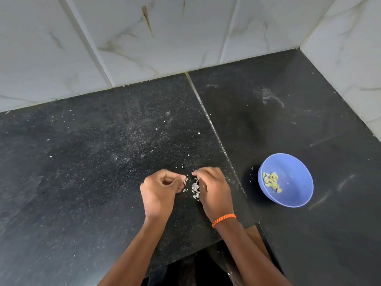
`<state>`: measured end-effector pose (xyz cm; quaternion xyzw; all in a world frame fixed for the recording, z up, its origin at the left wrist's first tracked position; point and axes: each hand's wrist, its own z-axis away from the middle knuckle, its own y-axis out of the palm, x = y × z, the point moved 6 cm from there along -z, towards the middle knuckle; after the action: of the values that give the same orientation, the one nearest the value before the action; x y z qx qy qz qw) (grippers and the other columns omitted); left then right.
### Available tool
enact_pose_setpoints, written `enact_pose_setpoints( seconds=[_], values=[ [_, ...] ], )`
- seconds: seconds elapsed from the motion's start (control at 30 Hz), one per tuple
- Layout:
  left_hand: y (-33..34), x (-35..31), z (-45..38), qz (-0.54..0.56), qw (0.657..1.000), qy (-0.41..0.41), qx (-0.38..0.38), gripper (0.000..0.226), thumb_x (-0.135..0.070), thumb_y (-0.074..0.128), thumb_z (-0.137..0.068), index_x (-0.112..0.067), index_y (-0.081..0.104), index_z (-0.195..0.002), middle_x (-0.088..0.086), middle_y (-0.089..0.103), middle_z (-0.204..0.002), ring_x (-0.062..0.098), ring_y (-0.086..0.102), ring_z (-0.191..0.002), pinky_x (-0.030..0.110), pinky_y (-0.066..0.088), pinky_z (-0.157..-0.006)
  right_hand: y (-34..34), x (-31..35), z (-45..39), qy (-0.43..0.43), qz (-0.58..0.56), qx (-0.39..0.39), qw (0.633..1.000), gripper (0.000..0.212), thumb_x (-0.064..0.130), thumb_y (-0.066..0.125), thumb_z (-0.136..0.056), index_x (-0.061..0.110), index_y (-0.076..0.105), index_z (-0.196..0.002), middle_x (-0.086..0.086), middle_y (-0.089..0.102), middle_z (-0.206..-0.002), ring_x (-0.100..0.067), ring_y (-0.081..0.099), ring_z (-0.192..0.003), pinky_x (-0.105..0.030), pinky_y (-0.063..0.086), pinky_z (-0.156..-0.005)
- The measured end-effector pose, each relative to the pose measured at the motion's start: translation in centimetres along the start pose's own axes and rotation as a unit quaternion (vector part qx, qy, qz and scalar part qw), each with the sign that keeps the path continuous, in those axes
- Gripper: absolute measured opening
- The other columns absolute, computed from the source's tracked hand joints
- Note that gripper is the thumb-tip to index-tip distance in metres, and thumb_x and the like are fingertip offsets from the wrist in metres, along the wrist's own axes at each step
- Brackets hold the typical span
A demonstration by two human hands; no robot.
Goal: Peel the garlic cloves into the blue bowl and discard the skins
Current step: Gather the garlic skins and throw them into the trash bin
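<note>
hands (pixel 185 186) pinching papery skins (pixel 195 191) | round blue bowl (pixel 296 195), smooth cloves (pixel 271 181)

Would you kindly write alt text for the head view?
Two hands, left hand and right hand, pick at garlic skins on a black counter; right of them, a blue bowl holds peeled cloves.

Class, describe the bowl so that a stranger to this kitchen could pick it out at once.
Start at the black counter under the tiled wall corner. Right of the seam and of the right hand sits a round blue bowl, the only coloured vessel there, holding a small heap of peeled cloves.
</note>
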<state>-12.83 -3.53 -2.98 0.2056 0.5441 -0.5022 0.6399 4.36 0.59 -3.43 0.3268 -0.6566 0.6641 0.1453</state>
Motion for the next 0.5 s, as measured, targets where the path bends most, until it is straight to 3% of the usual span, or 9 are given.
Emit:
enact_pose_setpoints(
  seconds=[0.03, 0.1, 0.2, 0.27, 0.4, 0.5],
  values=[
    [-0.1, 0.1, -0.1, -0.014, 1.0, 0.001, -0.011, 0.022, -0.022, 0.089, -0.088, -0.016, 0.077, -0.072, 0.0, 0.076, -0.064, 0.021, 0.078, -0.063, 0.048, 0.067, -0.072, 0.0, 0.5, -0.5, -0.014, 0.014, 0.01, 1.0, 0.035, -0.005, 0.06, -0.092, 0.017, 0.073, -0.115, 0.008, 0.063, -0.116, -0.014, 0.056, -0.112, -0.036, 0.057, -0.078],
    [0.1, 0.2, -0.2, -0.011, 1.0, -0.01, -0.019, 0.027, -0.027, 0.081, -0.097, -0.011, 0.077, -0.075, 0.004, 0.073, -0.06, 0.022, 0.075, -0.057, 0.047, 0.067, -0.066, 0.7, 1.3, -1.9, -0.045, 0.03, 0.042, 0.998, 0.049, -0.014, 0.058, -0.082, 0.014, 0.07, -0.121, 0.005, 0.06, -0.122, -0.018, 0.054, -0.118, -0.035, 0.057, -0.084],
    [0.3, 0.2, -0.2, -0.003, 1.0, -0.006, -0.001, 0.025, -0.014, 0.055, -0.112, -0.018, 0.079, -0.115, 0.007, 0.073, -0.063, 0.025, 0.073, -0.056, 0.037, 0.063, -0.058, 2.4, 2.1, -3.3, -0.088, 0.044, 0.088, 0.991, 0.057, -0.016, 0.055, -0.084, 0.007, 0.064, -0.136, -0.001, 0.056, -0.138, -0.021, 0.049, -0.133, -0.035, 0.05, -0.108],
    [0.2, 0.3, -0.5, -0.017, 1.0, -0.003, 0.007, 0.029, -0.01, 0.055, -0.111, -0.024, 0.077, -0.123, 0.005, 0.074, -0.066, 0.022, 0.07, -0.054, 0.036, 0.06, -0.056, 3.2, 2.5, -3.7, -0.12, 0.053, 0.113, 0.985, 0.054, -0.013, 0.055, -0.09, 0.006, 0.061, -0.14, -0.003, 0.053, -0.143, -0.021, 0.046, -0.139, -0.035, 0.048, -0.113],
    [0.1, 1.0, -1.1, -0.076, 0.997, 0.021, 0.013, 0.044, -0.003, 0.079, -0.091, -0.04, 0.079, -0.114, -0.011, 0.076, -0.083, 0.016, 0.072, -0.066, 0.048, 0.065, -0.071, 3.8, 2.6, -2.7, -0.178, 0.073, 0.171, 0.966, 0.054, -0.012, 0.052, -0.088, 0.007, 0.06, -0.138, -0.003, 0.049, -0.147, -0.021, 0.041, -0.144, -0.033, 0.052, -0.106],
    [-0.2, 1.6, -1.3, -0.081, 0.997, 0.014, -0.011, 0.037, -0.004, 0.072, -0.094, -0.037, 0.08, -0.108, -0.014, 0.077, -0.087, 0.015, 0.074, -0.073, 0.048, 0.065, -0.077, 3.2, 1.7, -1.0, -0.228, 0.1, 0.224, 0.942, 0.061, -0.016, 0.052, -0.084, 0.009, 0.061, -0.138, -0.003, 0.05, -0.145, -0.023, 0.044, -0.14, -0.039, 0.054, -0.104]
  ],
)
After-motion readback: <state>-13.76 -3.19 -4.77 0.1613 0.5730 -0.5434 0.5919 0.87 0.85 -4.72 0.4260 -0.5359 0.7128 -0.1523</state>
